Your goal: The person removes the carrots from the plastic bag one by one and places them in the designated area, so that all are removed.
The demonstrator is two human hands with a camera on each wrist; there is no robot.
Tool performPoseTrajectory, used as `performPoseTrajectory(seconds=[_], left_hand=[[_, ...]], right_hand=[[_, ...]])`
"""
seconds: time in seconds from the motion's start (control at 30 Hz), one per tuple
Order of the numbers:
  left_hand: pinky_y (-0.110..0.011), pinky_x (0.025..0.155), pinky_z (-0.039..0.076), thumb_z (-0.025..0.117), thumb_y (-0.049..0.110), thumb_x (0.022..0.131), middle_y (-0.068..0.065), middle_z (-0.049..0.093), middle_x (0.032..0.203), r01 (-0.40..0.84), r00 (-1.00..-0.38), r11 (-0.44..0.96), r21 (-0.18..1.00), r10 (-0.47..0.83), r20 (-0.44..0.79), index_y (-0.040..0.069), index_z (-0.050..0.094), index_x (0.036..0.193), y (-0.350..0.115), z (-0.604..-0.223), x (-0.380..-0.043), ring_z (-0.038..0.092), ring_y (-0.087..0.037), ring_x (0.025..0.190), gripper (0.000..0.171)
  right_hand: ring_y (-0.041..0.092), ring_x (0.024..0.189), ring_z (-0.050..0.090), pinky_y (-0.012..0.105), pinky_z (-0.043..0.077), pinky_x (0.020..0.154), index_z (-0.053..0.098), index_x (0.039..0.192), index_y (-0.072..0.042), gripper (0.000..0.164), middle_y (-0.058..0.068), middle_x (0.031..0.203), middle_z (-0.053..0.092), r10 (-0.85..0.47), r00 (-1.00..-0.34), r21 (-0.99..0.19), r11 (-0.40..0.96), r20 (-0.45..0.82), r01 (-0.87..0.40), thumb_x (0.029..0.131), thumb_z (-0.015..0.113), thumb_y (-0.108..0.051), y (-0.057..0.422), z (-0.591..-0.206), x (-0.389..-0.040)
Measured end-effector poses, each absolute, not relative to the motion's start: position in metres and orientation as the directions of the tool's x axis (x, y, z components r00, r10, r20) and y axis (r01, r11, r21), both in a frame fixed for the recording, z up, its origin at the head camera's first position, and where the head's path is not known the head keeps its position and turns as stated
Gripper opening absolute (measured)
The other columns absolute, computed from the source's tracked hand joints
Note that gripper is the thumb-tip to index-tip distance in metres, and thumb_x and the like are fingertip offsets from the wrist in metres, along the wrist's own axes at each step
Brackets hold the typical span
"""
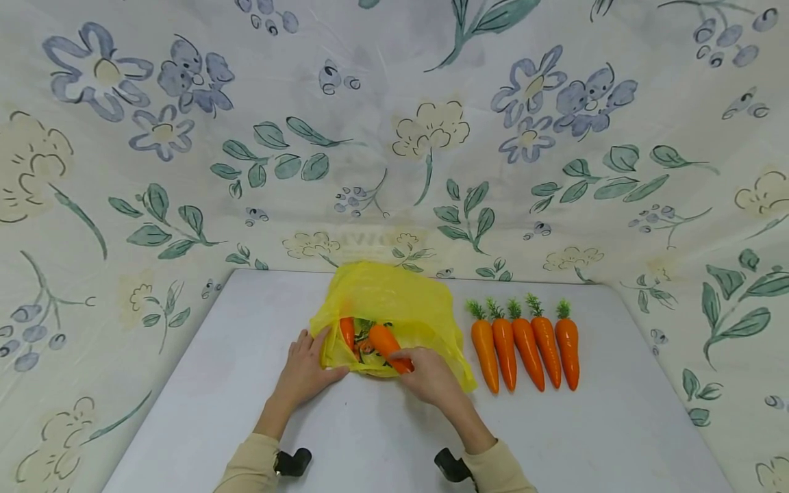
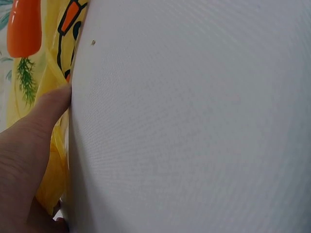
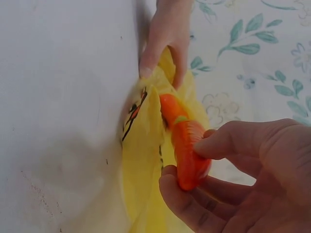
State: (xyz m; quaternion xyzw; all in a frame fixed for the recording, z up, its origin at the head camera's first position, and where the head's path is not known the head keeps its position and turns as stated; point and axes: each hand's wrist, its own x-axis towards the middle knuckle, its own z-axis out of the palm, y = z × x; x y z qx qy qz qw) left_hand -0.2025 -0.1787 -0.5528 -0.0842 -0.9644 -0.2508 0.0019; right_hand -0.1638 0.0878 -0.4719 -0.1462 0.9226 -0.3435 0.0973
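My right hand [image 1: 427, 375] pinches an orange toy carrot [image 1: 385, 340] near its narrow end, thumb on one side and fingers on the other. The carrot's thick end points into the mouth of a yellow plastic bag [image 1: 394, 291] lying on the table. Another carrot [image 1: 347, 331] shows inside the bag, with green leafy tops beside it. At the bag's left corner, my left hand [image 1: 305, 370] holds the rim, its thumb [image 2: 57, 102] along the near edge. A dark printed pattern shows on the bag's plastic in both wrist views.
Several orange carrots with green tops, one of them the rightmost carrot [image 1: 567, 352], lie in a row right of the bag. The white table [image 1: 203, 383] meets a flower-printed cloth [image 1: 370, 157] behind and at the sides. Black wrist mounts sit on both forearms.
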Motion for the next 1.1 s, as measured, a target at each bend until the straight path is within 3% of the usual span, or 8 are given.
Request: performPoseTrajectory(seconds=[0.17,0.47,0.7,1.1], left_hand=[[-0.065,0.117,0.013,0.074,0.05,0.083,-0.035,0.031,0.151,0.161,-0.986,0.859,0.486,0.16,0.043,0.003,0.034,0.151,-0.179,-0.552,-0.202,0.016,-0.052,0.145,0.092],[-0.066,0.116,0.013,0.075,0.047,0.083,-0.036,0.031,0.151,0.154,-0.987,0.854,0.497,0.157,0.036,0.002,0.035,0.151,-0.178,-0.547,-0.2,0.016,-0.053,0.145,0.091],[-0.065,0.117,0.012,0.075,0.047,0.082,-0.035,0.031,0.151,0.149,-0.988,0.857,0.494,0.154,0.031,0.002,0.034,0.151,-0.177,-0.547,-0.2,0.015,-0.052,0.145,0.092],[-0.065,0.117,0.012,0.075,0.047,0.082,-0.035,0.031,0.151,0.156,-0.987,0.854,0.496,0.156,0.042,0.002,0.034,0.151,-0.177,-0.549,-0.201,0.016,-0.052,0.145,0.092]], right_hand=[[0.019,0.092,0.056,0.036,0.051,0.08,0.073,0.118,-0.011,0.032,0.01,0.121,0.068,-0.352,-0.933,-0.649,0.728,-0.074,-0.223,0.087,0.066,-0.003,0.092,-0.47,-0.163],[0.018,0.091,0.055,0.031,0.049,0.076,0.073,0.117,-0.013,0.033,0.009,0.122,0.068,-0.376,-0.924,-0.657,0.714,-0.068,-0.242,0.087,0.066,-0.004,0.097,-0.47,-0.16],[0.021,0.097,0.058,0.035,0.052,0.078,0.072,0.118,-0.012,0.033,0.01,0.123,0.067,-0.386,-0.921,-0.7,0.672,-0.053,-0.242,0.087,0.066,-0.002,0.109,-0.461,-0.157],[0.019,0.086,0.055,0.027,0.048,0.063,0.072,0.119,-0.015,0.038,0.007,0.121,0.068,-0.396,-0.917,-0.732,0.64,-0.05,-0.236,0.085,0.064,-0.001,0.124,-0.454,-0.154]])
